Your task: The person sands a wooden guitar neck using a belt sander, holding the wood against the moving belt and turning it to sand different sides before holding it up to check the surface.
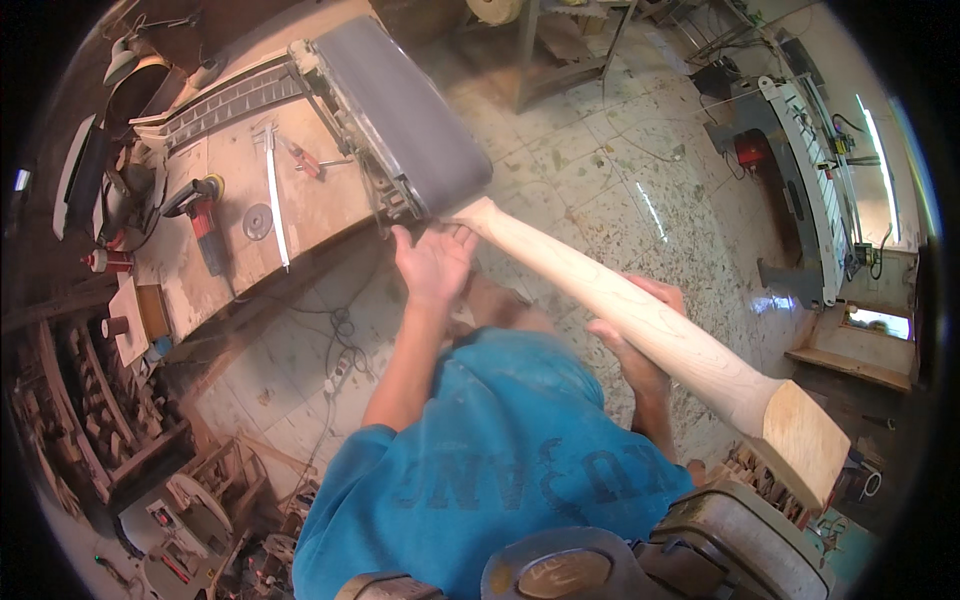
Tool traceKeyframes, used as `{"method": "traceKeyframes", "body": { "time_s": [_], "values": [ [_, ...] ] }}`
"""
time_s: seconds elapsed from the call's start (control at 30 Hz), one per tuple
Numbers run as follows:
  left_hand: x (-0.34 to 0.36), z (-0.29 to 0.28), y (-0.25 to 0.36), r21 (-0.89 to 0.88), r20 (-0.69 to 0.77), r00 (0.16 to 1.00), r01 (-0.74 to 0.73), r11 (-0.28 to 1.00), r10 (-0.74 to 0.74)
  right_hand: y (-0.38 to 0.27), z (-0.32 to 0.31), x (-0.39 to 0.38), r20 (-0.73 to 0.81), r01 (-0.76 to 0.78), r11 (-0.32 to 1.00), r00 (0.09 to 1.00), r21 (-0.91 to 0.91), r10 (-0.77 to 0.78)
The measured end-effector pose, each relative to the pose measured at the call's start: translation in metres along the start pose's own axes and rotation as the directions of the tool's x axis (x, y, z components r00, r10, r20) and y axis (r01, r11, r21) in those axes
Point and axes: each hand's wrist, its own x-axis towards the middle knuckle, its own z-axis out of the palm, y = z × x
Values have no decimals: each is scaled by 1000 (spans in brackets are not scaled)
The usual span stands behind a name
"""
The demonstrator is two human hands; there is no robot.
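A long pale wooden furniture leg [600, 295] slants from the belt sander [410, 110] down to the right, its thick squared block nearest me. Its narrow far end lies against the sander's grey belt. My right hand [645, 345] is closed around the leg's middle from beneath, thumb on one side and fingers on the other. Beside the narrow end, my left hand [437, 262] is open, palm up and bare, with the thumb spread. Its fingertips reach the leg's tip just below the belt; whether they bear any weight is unclear.
On the wooden bench [330, 205] to the left lie an angle grinder [207, 235], a round disc [258, 221], a white caliper-like tool [275, 195] and a red-handled tool [305, 160]. Cables [340, 325] trail across the dusty tiled floor. A large machine [800, 190] stands at right.
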Motion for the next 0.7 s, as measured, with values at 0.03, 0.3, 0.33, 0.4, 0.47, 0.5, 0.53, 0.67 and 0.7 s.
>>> {"method": "traceKeyframes", "body": {
  "time_s": [0.03,0.3,0.33,0.4,0.47,0.5,0.53,0.67,0.7],
  "values": [
    [4,5,3,23,-19,1000,-15,1000,16,-12,8,6,10,14,1000,1000,-13,-14],
    [25,-4,20,28,-140,990,-17,999,21,-47,30,27,52,162,972,987,-172,-155],
    [16,0,17,16,-107,994,-8,1000,9,-47,27,31,113,276,943,959,-186,-258],
    [8,10,16,10,-99,995,3,1000,-2,-43,24,36,167,418,888,906,-192,-390],
    [7,20,16,24,-142,990,25,999,-21,-44,35,32,75,396,895,918,-206,-389],
    [13,12,18,14,-176,984,4,1000,-1,-42,40,29,-7,346,915,935,-209,-355],
    [25,4,20,-16,-194,981,19,1000,-21,-53,40,33,52,438,872,898,-220,-438],
    [34,-8,34,36,-333,939,-80,996,87,-4,53,38,131,357,929,930,-97,-344],
    [37,-7,32,73,-286,954,-66,995,84,-3,51,34,129,349,931,933,-105,-336]
  ]
}}
